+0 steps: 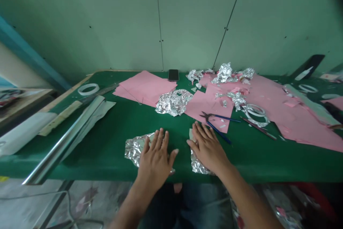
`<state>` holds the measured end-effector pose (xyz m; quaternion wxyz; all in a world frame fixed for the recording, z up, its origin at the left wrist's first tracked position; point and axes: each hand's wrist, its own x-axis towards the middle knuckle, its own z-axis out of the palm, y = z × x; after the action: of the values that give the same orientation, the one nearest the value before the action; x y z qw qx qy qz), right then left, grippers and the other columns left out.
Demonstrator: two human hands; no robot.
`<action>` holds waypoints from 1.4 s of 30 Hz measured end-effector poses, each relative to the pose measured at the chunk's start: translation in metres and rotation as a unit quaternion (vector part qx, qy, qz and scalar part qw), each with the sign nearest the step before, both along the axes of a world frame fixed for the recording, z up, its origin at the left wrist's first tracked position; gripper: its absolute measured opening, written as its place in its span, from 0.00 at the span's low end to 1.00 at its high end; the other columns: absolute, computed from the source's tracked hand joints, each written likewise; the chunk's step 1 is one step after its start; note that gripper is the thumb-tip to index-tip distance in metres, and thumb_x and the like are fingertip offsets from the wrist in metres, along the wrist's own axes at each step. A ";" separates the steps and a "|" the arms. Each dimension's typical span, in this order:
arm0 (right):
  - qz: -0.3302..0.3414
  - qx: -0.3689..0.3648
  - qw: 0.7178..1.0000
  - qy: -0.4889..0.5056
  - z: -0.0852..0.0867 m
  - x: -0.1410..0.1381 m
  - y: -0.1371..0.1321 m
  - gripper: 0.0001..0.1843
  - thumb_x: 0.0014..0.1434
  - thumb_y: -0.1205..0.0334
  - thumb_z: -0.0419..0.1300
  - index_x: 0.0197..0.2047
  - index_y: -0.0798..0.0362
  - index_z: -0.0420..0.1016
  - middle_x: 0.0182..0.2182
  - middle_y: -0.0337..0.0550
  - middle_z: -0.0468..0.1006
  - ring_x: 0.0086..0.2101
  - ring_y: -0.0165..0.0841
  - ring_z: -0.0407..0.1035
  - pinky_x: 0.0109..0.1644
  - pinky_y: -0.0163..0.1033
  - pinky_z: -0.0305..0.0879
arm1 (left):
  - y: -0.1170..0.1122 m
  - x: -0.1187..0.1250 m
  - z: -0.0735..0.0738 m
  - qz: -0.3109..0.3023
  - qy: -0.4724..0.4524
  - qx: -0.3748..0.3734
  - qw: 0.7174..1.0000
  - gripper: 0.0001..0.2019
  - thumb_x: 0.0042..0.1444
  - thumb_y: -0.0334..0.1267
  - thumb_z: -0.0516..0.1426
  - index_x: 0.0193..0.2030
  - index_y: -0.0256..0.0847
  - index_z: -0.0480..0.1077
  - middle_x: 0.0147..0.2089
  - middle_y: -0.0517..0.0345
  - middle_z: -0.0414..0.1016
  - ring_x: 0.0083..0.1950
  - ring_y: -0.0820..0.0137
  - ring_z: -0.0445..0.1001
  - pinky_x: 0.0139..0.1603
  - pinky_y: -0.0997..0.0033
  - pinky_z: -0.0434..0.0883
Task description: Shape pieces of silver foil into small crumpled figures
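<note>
My left hand (157, 154) lies flat, fingers stretched, over a crumpled piece of aluminium foil (132, 150) near the table's front edge. To its right, my right hand (207, 145) rests spread on a second, smaller foil piece (198, 164), much of which it hides. Bare green tabletop separates the two pieces. Just beyond my right hand lie blue-handled pliers (214, 122) with their jaws pointing left, partly on pink paper. A larger crumpled foil sheet (174, 103) sits farther back, between the hands.
Pink paper sheets (146, 88) cover much of the back and right. At left lie a foil roll (66, 139), a long-bladed tool (61, 116) and a tape roll (88, 89). A phone (173, 75) rests by the wall; foil scraps (224, 73) and tape rings (255, 111) lie right.
</note>
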<state>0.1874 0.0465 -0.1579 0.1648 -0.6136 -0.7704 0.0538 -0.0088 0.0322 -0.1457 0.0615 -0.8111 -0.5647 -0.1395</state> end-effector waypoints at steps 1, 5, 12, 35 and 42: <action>-0.003 0.004 1.000 0.015 0.002 0.001 0.003 0.36 0.66 0.42 0.42 0.69 0.58 0.50 0.67 0.51 0.55 0.67 0.47 0.44 0.67 0.60 0.44 | 0.006 -0.012 0.000 0.007 -0.004 -0.001 1.000 0.28 0.65 0.48 0.44 0.66 0.31 0.58 0.68 0.42 0.58 0.70 0.56 0.54 0.68 0.47 0.53; -0.021 0.109 0.985 0.132 0.016 0.000 0.011 0.26 0.68 0.49 0.43 0.62 0.53 0.62 0.61 0.53 0.63 0.63 0.47 0.52 0.61 0.59 0.55 | 0.035 -0.051 0.000 0.019 -0.015 -0.024 0.999 0.23 0.66 0.40 0.42 0.63 0.32 0.62 0.68 0.40 0.58 0.70 0.55 0.54 0.66 0.46 0.55; 0.030 0.088 0.991 0.097 0.035 -0.011 0.011 0.20 0.68 0.56 0.46 0.36 0.51 0.77 0.35 0.46 0.75 0.39 0.37 0.70 0.45 0.44 0.67 | 0.092 -0.066 0.014 0.047 -0.056 -0.016 0.997 0.23 0.63 0.39 0.45 0.62 0.31 0.58 0.60 0.36 0.65 0.64 0.54 0.61 0.62 0.49 0.59; 0.001 0.026 0.943 0.332 0.052 0.027 -0.061 0.14 0.63 0.55 0.52 0.37 0.52 0.77 0.26 0.40 0.78 0.27 0.33 0.73 0.30 0.34 0.69 | -0.001 0.011 0.047 -0.144 -0.404 -0.227 0.875 0.17 0.54 0.46 0.60 0.49 0.43 0.73 0.50 0.49 0.76 0.55 0.55 0.71 0.56 0.56 0.67; -0.091 -0.068 0.835 0.539 0.058 0.014 -0.027 0.21 0.55 0.43 0.60 0.31 0.54 0.75 0.20 0.36 0.71 0.17 0.31 0.68 0.21 0.34 0.66 | 0.023 0.022 0.055 0.050 -0.676 -0.247 0.692 0.15 0.48 0.47 0.64 0.34 0.39 0.68 0.26 0.64 0.66 0.25 0.77 0.66 0.24 0.79 0.63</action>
<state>0.2011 0.0192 -0.0998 0.5158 -0.5647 -0.4944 0.4131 0.0128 0.0555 -0.0903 -0.5326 -0.4541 -0.5075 -0.5025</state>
